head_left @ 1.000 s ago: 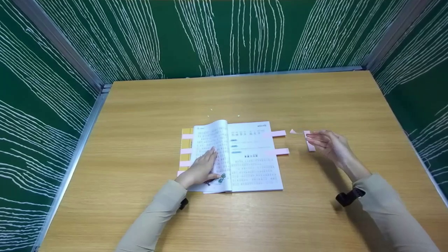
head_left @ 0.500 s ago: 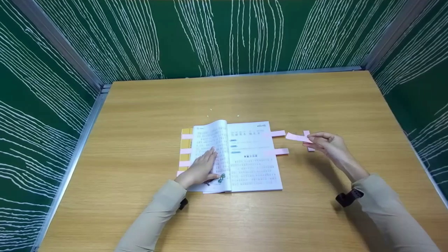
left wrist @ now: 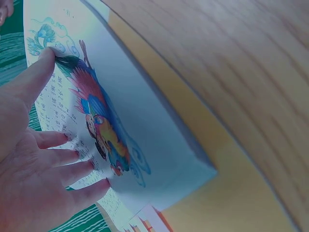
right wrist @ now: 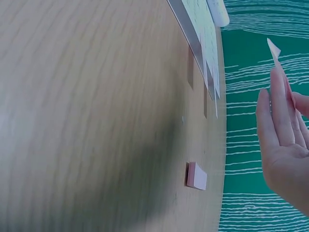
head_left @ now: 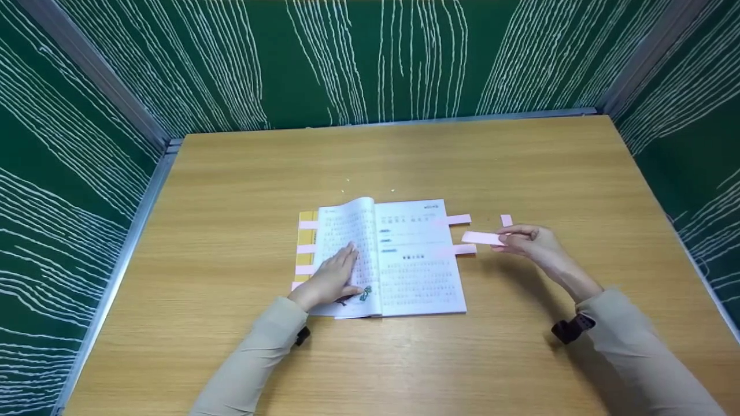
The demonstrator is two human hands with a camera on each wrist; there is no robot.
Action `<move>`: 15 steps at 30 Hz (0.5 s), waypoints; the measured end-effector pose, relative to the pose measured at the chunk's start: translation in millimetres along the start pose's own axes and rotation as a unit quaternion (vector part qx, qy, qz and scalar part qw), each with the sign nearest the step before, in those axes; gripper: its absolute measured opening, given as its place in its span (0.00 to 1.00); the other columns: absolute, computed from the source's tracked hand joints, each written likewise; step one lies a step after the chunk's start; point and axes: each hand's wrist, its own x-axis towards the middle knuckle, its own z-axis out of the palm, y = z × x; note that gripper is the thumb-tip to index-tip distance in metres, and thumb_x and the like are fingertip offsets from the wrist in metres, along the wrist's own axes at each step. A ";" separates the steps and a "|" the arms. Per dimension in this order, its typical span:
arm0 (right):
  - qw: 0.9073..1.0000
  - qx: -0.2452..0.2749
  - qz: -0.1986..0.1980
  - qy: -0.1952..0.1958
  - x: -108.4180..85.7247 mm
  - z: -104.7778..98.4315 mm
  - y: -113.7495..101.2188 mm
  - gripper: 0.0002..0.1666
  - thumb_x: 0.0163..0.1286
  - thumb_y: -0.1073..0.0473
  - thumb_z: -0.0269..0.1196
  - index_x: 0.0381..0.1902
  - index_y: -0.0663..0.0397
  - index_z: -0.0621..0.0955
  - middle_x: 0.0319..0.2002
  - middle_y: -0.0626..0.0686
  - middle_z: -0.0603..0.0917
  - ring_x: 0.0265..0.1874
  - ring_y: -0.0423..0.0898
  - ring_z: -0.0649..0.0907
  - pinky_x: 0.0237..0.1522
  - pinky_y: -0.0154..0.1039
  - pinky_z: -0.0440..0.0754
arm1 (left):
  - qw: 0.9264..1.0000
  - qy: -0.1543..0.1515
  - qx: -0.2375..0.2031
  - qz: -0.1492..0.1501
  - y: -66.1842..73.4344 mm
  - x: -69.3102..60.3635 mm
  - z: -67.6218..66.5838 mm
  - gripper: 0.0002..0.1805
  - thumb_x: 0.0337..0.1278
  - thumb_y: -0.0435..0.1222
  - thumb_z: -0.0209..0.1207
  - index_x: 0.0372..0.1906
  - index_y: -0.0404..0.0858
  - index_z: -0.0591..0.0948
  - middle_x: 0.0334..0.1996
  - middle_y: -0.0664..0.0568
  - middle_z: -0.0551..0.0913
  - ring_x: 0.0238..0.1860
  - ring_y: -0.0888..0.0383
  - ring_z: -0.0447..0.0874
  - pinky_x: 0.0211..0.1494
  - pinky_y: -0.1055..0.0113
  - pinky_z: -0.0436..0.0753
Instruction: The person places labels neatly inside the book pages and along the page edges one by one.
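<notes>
An open book (head_left: 420,289) lies on the table with printed pages showing. My left hand (head_left: 330,280) rests with spread fingers on its left page, which bulges near the spine; the left wrist view shows a colourful drawing (left wrist: 104,121) beside the thumb. To the right of the book, my right hand (head_left: 535,245) pinches a pink sticky strip (head_left: 481,238) between thumb and fingers, above the table. The strip's free end points left, close to the lower of two pink tabs (head_left: 465,249) on the right page edge. Behind the hand sits a small pink sticky-note pad (right wrist: 197,176), partly hidden in the head view.
Several pink tabs (head_left: 305,249) show along the book's left side over a yellow cover (head_left: 304,238). Tiny white scraps (head_left: 393,190) lie behind the book on the wooden table (head_left: 260,173). Green panels (head_left: 312,63) with white wavy lines stand around the table.
My right hand has peeled the pink strip up off the pad and carried it slightly left and nearer to me, towards the book. The left hand has stayed still on the page.
</notes>
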 end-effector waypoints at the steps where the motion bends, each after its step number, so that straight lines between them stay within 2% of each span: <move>1: 1.000 -0.005 -0.001 -0.001 -0.2 1.5 0.4 0.15 0.57 0.68 0.60 0.43 0.71 0.77 0.38 0.61 0.82 0.34 0.55 0.83 0.41 0.41 0.77 | 1.000 0.000 0.001 0.001 0.0 0.1 0.0 0.45 0.54 0.51 0.51 0.67 0.31 0.46 0.68 0.40 0.39 0.68 0.47 0.38 0.67 0.53 0.47; 4: 1.000 -0.010 -0.007 -0.025 -2.2 6.3 0.3 0.13 0.58 0.68 0.60 0.41 0.69 0.79 0.37 0.59 0.83 0.33 0.53 0.83 0.41 0.40 0.78 | 1.000 0.000 0.004 0.004 -0.3 0.2 0.4 0.44 0.55 0.51 0.51 0.67 0.30 0.46 0.68 0.39 0.39 0.68 0.46 0.38 0.67 0.52 0.47; 8: 0.998 -0.052 0.001 -0.047 -14.6 26.8 -16.0 0.13 0.57 0.63 0.62 0.41 0.63 0.80 0.34 0.56 0.84 0.33 0.49 0.84 0.41 0.36 0.78 | 1.000 0.001 0.002 0.006 -0.4 0.4 0.9 0.44 0.55 0.51 0.51 0.67 0.30 0.46 0.68 0.39 0.39 0.68 0.45 0.39 0.67 0.52 0.48; 10: 0.996 -0.071 0.010 -0.052 -21.6 38.7 -25.3 0.14 0.57 0.63 0.61 0.42 0.63 0.80 0.33 0.55 0.84 0.34 0.49 0.84 0.40 0.36 0.78 | 1.000 0.002 0.001 0.005 -0.3 0.4 1.2 0.45 0.55 0.51 0.52 0.67 0.30 0.46 0.68 0.39 0.40 0.68 0.46 0.39 0.67 0.52 0.47; 11: 0.994 -0.097 0.020 -0.047 -26.0 46.5 -32.1 0.16 0.57 0.61 0.62 0.42 0.65 0.79 0.33 0.53 0.84 0.34 0.48 0.84 0.41 0.36 0.78 | 1.000 0.003 0.000 0.004 -0.4 0.4 1.5 0.45 0.55 0.51 0.52 0.67 0.30 0.46 0.68 0.39 0.40 0.68 0.46 0.39 0.67 0.52 0.47; 15: 0.991 -0.119 0.049 -0.042 -34.0 64.6 -42.1 0.22 0.59 0.65 0.59 0.47 0.78 0.72 0.31 0.51 0.85 0.33 0.47 0.84 0.42 0.37 0.78 | 1.000 0.005 0.001 0.004 -0.7 0.4 2.1 0.45 0.55 0.51 0.52 0.67 0.30 0.46 0.68 0.39 0.40 0.68 0.46 0.39 0.67 0.52 0.47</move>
